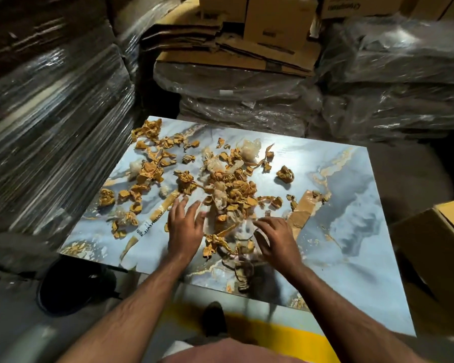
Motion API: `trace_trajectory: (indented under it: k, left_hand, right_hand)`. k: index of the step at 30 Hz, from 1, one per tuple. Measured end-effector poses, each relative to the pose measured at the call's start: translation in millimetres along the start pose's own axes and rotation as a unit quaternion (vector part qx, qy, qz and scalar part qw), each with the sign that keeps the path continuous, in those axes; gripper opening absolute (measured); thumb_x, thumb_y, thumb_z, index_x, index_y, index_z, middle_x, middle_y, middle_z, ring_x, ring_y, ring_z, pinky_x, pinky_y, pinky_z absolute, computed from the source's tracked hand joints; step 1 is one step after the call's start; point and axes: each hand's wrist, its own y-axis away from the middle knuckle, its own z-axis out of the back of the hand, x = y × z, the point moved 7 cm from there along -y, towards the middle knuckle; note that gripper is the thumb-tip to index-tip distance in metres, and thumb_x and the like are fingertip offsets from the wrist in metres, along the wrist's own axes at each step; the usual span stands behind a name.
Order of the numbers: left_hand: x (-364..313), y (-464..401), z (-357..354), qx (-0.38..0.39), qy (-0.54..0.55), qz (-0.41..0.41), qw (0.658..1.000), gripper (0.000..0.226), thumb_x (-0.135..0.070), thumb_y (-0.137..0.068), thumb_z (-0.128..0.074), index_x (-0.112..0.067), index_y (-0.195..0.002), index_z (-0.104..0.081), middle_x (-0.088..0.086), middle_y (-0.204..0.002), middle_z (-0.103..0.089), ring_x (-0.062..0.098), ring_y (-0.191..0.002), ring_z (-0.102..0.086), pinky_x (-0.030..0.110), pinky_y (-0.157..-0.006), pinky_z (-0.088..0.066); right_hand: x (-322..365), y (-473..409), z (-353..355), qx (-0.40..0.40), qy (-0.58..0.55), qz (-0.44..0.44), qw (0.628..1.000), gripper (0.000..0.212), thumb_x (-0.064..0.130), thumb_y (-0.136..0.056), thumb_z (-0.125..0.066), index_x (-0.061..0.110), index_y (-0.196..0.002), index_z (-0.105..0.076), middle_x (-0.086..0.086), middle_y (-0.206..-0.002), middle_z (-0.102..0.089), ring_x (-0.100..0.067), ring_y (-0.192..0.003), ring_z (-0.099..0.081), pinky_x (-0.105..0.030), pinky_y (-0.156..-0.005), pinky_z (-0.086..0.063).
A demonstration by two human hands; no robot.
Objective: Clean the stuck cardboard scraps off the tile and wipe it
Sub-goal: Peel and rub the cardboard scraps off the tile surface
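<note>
A large glossy tile (351,231) with a blue, grey and gold marble pattern lies flat in front of me. Several torn brown cardboard scraps (233,189) and crumpled clear plastic bits (250,149) are scattered over its left and middle. A flat cardboard strip (302,210) still sticks to the tile at the right, another strip (163,208) at the left. My left hand (185,226) hovers over the scraps with fingers spread and straight. My right hand (275,238) is just to its right, fingers slightly bent over a small heap of scraps and plastic; nothing is gripped.
Stacks wrapped in stretch film (50,127) rise at the left and behind. Flattened cartons (233,48) lie at the back. An open cardboard box (440,242) stands at the right. A dark round object (71,286) sits on the floor at the left, a yellow floor line (273,326) below.
</note>
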Motion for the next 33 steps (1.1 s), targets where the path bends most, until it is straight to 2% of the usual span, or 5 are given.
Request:
trace_trajectory:
  k: [7, 14, 22, 29, 33]
  left_hand:
    - [38.6, 48.1, -11.8, 0.073, -0.048, 0.088, 0.992, 0.046, -0.032, -0.1, -0.048, -0.016, -0.143, -0.046, 0.017, -0.156, -0.028, 0.033, -0.145, -0.017, 0.048, -0.116, -0.023]
    - [28.3, 25.3, -29.8, 0.103, -0.127, 0.078, 0.983, 0.065, -0.037, -0.099, -0.047, -0.021, -0.155, -0.02, 0.012, -0.164, 0.005, 0.03, -0.15, 0.01, 0.051, -0.12, -0.009]
    - [14.0, 53.3, -48.8, 0.098, -0.096, 0.011, 0.99, 0.048, -0.027, -0.096, -0.045, -0.022, -0.143, -0.047, 0.009, -0.158, -0.026, 0.031, -0.141, -0.029, 0.047, -0.113, -0.03]
    - [16.9, 72.1, -50.0, 0.083, -0.029, 0.069, 0.994, 0.052, -0.018, -0.095, -0.049, -0.024, -0.147, -0.041, 0.01, -0.138, -0.043, 0.026, -0.122, -0.044, 0.039, -0.094, -0.044]
    - [3.9, 84.1, -63.5, 0.122, 0.024, 0.07, 0.99, 0.053, -0.025, -0.093, -0.036, -0.015, -0.144, -0.044, 0.008, -0.139, -0.048, 0.024, -0.123, -0.041, 0.036, -0.102, -0.038]
  right_hand:
    - [-13.1, 79.6, -14.9, 0.105, 0.002, -0.023, 0.994, 0.081, 0.072, -0.086, -0.05, 0.017, -0.144, -0.04, -0.014, -0.147, -0.039, -0.032, -0.134, -0.036, -0.052, -0.108, -0.034]
    - [14.9, 78.0, -68.5, 0.246, 0.052, 0.055, 0.966, 0.125, 0.099, -0.062, -0.035, 0.031, -0.156, 0.014, -0.012, -0.16, 0.025, -0.031, -0.148, 0.024, -0.052, -0.116, 0.016]
    - [46.6, 53.9, -100.3, 0.184, 0.012, 0.031, 0.982, 0.105, 0.092, -0.069, -0.044, 0.023, -0.147, -0.035, -0.021, -0.153, -0.027, -0.039, -0.14, -0.029, -0.058, -0.117, -0.018]
    - [58.2, 41.4, -107.0, 0.164, 0.004, 0.016, 0.986, 0.106, 0.086, -0.07, -0.049, 0.027, -0.152, -0.018, -0.02, -0.149, -0.03, -0.038, -0.13, -0.036, -0.056, -0.107, -0.031]
    - [63.2, 40.6, -106.0, 0.154, -0.012, 0.032, 0.988, 0.105, 0.069, -0.069, -0.069, 0.021, -0.153, -0.028, -0.022, -0.149, -0.029, -0.038, -0.131, -0.036, -0.054, -0.107, -0.036]
